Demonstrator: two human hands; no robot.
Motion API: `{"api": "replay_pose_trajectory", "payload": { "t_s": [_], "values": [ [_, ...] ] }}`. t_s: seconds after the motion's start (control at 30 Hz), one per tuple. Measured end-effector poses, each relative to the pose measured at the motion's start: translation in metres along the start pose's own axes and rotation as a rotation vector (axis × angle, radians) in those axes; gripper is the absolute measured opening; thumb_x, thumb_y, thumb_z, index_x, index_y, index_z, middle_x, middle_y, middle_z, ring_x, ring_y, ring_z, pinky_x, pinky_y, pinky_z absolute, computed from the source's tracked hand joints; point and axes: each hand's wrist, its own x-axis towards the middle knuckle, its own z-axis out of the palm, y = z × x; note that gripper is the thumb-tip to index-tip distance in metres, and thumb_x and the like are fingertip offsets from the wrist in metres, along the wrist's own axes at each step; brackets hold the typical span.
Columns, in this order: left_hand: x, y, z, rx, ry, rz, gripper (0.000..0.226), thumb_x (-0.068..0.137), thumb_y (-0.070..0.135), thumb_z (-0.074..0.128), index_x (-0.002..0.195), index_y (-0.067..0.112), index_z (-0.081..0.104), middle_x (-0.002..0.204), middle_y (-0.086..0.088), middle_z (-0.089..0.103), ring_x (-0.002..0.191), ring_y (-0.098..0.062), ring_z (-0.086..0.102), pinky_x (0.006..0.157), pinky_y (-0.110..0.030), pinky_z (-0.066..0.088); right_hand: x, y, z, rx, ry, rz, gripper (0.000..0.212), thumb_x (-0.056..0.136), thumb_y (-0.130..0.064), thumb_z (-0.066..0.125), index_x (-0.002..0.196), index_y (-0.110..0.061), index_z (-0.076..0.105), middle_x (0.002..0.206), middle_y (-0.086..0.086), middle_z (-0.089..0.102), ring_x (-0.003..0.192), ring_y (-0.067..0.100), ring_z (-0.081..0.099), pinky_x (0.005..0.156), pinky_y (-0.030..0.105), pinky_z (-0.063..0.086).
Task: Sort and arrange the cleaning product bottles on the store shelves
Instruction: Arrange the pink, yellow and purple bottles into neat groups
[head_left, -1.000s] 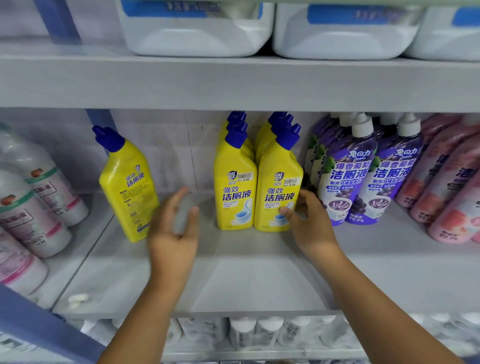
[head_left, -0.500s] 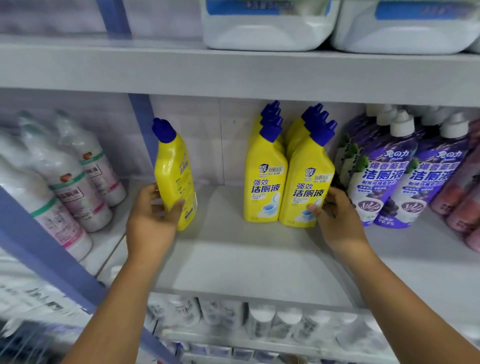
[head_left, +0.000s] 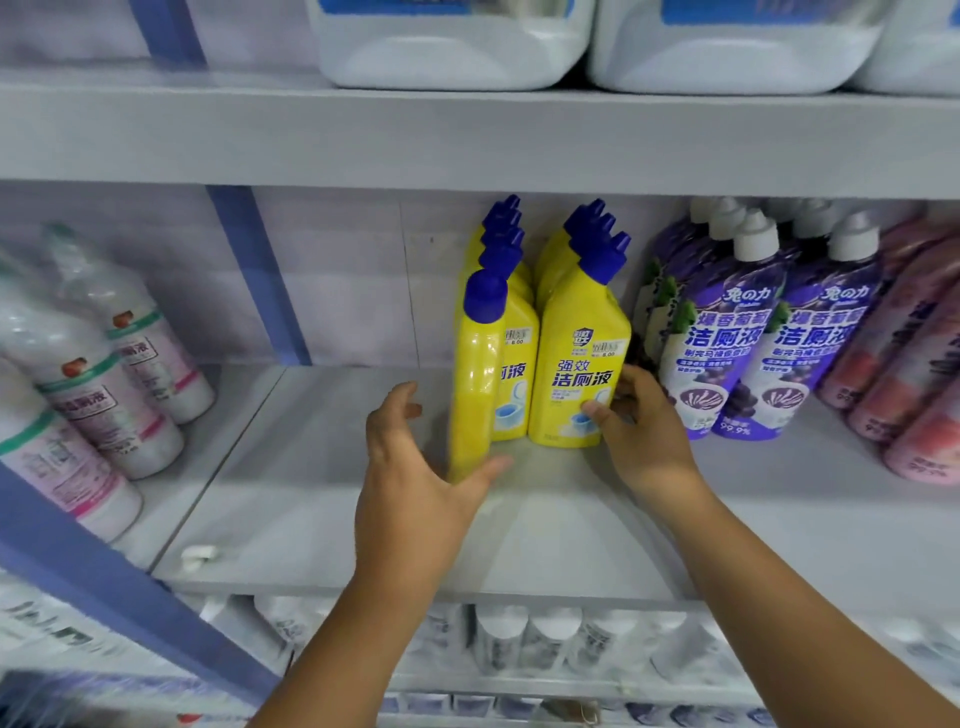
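Two rows of yellow toilet-cleaner bottles with blue caps stand at the middle of the grey shelf (head_left: 322, 493). My left hand (head_left: 415, 478) grips the base of a single yellow bottle (head_left: 475, 384). That bottle is upright and turned side-on, right in front of the left row. My right hand (head_left: 644, 436) holds the lower right side of the front bottle of the right row (head_left: 576, 353), thumb on its label and fingers behind it.
Purple bottles (head_left: 727, 338) stand directly right of the yellow rows, then pink bottles (head_left: 914, 364). White wrapped bottles (head_left: 104, 395) lean at the left beyond a blue upright (head_left: 254, 275). Large white jugs (head_left: 457, 47) sit on the shelf above. More bottles (head_left: 519, 639) fill the shelf below.
My left hand reached the lone yellow bottle at the left, took hold of it and carried it right to the front of the left yellow row. My right hand stayed on the right row's front bottle.
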Motion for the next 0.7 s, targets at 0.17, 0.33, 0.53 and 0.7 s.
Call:
{"api": "replay_pose_trajectory", "payload": {
  "t_s": [0.17, 0.33, 0.53, 0.7],
  "values": [
    [0.026, -0.007, -0.007, -0.154, -0.259, 0.093, 0.112, 0.064, 0.057, 0.084, 0.153, 0.052, 0.016, 0.146, 0.024, 0.045, 0.127, 0.001, 0.052, 0.106, -0.037, 0.050, 0.000, -0.001, 0.001, 0.022, -0.012, -0.012, 0.033, 0.091, -0.012, 0.075, 0.115, -0.027, 0.060, 0.108, -0.012, 0.071, 0.103, 0.012, 0.067, 0.090, 0.029, 0.054],
    [0.033, 0.000, 0.002, -0.098, -0.334, 0.122, 0.109, 0.062, 0.056, 0.081, 0.151, 0.059, 0.018, 0.132, 0.028, 0.053, 0.109, -0.001, 0.062, 0.090, -0.039, 0.058, -0.001, -0.002, 0.001, 0.036, -0.005, -0.012, 0.032, 0.091, -0.012, 0.074, 0.113, -0.029, 0.059, 0.103, -0.018, 0.070, 0.096, -0.002, 0.065, 0.086, 0.023, 0.053],
    [0.025, 0.002, 0.014, -0.040, -0.259, 0.104, 0.100, 0.058, 0.064, 0.075, 0.146, 0.056, 0.027, 0.127, 0.032, 0.051, 0.094, -0.002, 0.061, 0.081, -0.037, 0.059, 0.001, 0.000, 0.002, 0.029, -0.005, -0.011, 0.033, 0.092, -0.012, 0.074, 0.116, -0.027, 0.058, 0.105, -0.015, 0.070, 0.100, 0.005, 0.066, 0.083, 0.020, 0.052],
    [0.013, 0.000, 0.030, -0.045, -0.057, 0.190, 0.081, 0.061, 0.056, 0.070, 0.133, 0.025, 0.051, 0.114, 0.014, 0.045, 0.108, -0.012, 0.051, 0.091, -0.031, 0.050, 0.000, 0.000, 0.002, 0.017, -0.010, -0.021, 0.032, 0.092, -0.014, 0.074, 0.116, -0.028, 0.058, 0.107, -0.012, 0.070, 0.100, 0.005, 0.066, 0.080, 0.016, 0.051]
  ]
}}
